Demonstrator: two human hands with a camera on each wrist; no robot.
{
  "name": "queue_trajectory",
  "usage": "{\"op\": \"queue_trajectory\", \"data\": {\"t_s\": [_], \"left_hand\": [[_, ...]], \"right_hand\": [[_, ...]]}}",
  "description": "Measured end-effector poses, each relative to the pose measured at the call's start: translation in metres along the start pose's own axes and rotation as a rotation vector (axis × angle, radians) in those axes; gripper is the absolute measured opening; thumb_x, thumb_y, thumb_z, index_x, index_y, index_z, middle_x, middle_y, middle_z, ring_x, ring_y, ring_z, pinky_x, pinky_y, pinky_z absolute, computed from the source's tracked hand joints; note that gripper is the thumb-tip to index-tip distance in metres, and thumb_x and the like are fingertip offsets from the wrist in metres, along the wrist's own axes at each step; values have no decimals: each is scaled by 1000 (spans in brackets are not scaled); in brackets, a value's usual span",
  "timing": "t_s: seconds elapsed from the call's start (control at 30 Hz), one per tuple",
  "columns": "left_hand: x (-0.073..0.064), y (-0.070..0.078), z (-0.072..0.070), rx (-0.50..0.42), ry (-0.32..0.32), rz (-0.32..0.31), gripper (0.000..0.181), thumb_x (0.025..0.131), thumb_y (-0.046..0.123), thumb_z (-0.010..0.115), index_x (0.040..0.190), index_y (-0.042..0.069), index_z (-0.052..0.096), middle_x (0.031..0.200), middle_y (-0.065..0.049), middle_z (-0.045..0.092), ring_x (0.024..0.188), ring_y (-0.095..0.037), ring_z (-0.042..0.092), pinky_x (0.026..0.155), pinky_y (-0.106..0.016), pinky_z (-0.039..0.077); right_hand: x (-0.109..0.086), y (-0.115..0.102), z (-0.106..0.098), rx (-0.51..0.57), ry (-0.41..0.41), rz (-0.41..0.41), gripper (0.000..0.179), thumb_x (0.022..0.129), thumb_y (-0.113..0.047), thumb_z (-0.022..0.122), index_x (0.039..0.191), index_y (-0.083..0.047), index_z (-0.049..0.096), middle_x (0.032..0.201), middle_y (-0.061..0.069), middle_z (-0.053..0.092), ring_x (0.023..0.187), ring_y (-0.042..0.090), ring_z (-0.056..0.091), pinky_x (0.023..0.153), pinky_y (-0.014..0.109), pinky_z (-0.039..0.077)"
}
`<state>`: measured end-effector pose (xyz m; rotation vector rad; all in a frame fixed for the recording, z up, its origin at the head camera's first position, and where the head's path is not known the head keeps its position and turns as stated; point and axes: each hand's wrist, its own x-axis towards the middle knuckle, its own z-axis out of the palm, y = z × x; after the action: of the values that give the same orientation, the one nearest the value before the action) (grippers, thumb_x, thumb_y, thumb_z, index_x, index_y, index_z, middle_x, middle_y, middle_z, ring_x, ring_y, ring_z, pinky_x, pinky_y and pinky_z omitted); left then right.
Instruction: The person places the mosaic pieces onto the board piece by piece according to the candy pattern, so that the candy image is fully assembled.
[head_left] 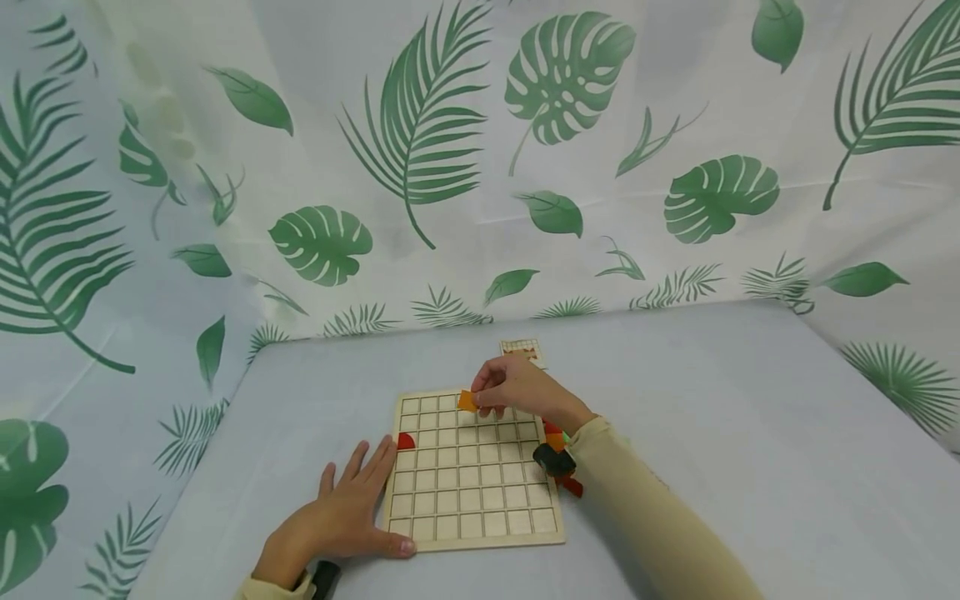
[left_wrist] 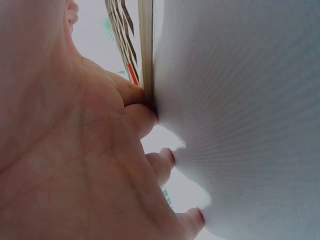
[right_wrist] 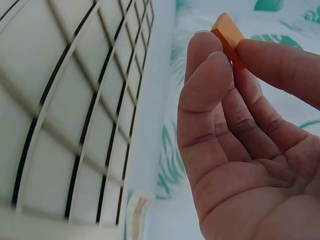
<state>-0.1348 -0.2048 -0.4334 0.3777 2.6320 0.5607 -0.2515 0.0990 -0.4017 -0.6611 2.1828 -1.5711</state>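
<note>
My right hand [head_left: 517,387] pinches a small orange square tile [right_wrist: 230,40] between thumb and fingertips, above the far rows of a wooden grid board [head_left: 457,479]. My left hand [head_left: 341,508] lies spread at the board's left side, its thumb at the near left corner and its fingers along the left edge. In the left wrist view the fingertips of the left hand [left_wrist: 100,150] touch the white cloth beside the board's edge [left_wrist: 146,50]. A red rounded piece [head_left: 406,441] sits in a cell of the leftmost column.
Several red, orange and green pieces [head_left: 555,442] lie by the board's right edge, partly hidden by the right wrist and its black camera [head_left: 553,460]. Behind the board lies a small card [head_left: 522,348] with a printed grid. A leaf-patterned curtain [head_left: 450,167] encloses the white table.
</note>
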Motion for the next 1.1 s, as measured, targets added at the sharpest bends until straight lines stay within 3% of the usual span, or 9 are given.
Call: {"op": "queue_trajectory", "data": {"t_s": [0.13,0.3,0.53,0.63,0.8,0.9,1.1], "left_hand": [[0,0,-1,-6,-5,1,139,75,70,89,173,7,13,180,-11,7,163,-43,-2,118,-78,-2],[0,1,-2,-21,-24,11,139,76,71,87,173,6,12,180,-11,5,163,-43,-5,118,-78,-5],[0,-1,-2,-10,-21,16,139,75,70,88,173,6,11,180,-11,4,163,-43,-5,118,-79,-4],[0,-1,-3,-12,-22,12,140,75,70,88,173,6,12,180,-11,5,162,-43,-5,117,-79,-5],[2,-5,0,-28,-5,17,142,71,75,87,173,7,15,180,-9,7,163,-42,-4,118,-78,-6],[3,-9,2,-27,8,28,143,70,79,86,173,8,15,180,-8,7,163,-41,-4,118,-78,-6],[2,-9,1,-34,3,48,141,73,75,86,173,7,13,180,-11,5,162,-44,-4,116,-80,-6]], "right_hand": [[7,-6,10,-10,-17,1,7,99,-5,69,101,1,71,90,16,75,91,50,71,78,56,58],[13,-9,20,-12,-49,-21,7,98,-7,71,98,0,71,89,13,74,89,48,70,73,47,58],[21,-9,39,-27,-89,-34,5,97,-5,71,96,-1,73,81,7,70,71,26,60,65,36,51],[24,-11,46,-40,-104,-49,5,96,-3,71,95,1,73,80,5,70,69,24,59,66,35,51],[29,-15,57,-68,-129,-58,5,97,-2,71,94,1,74,85,17,73,70,30,63,65,35,53],[31,-16,64,-88,-148,-50,7,97,-1,71,91,-1,74,86,20,73,66,26,59,62,32,50],[36,-15,74,-151,-167,-58,6,94,0,74,89,-2,75,79,-1,71,69,11,58,67,24,50]]}}
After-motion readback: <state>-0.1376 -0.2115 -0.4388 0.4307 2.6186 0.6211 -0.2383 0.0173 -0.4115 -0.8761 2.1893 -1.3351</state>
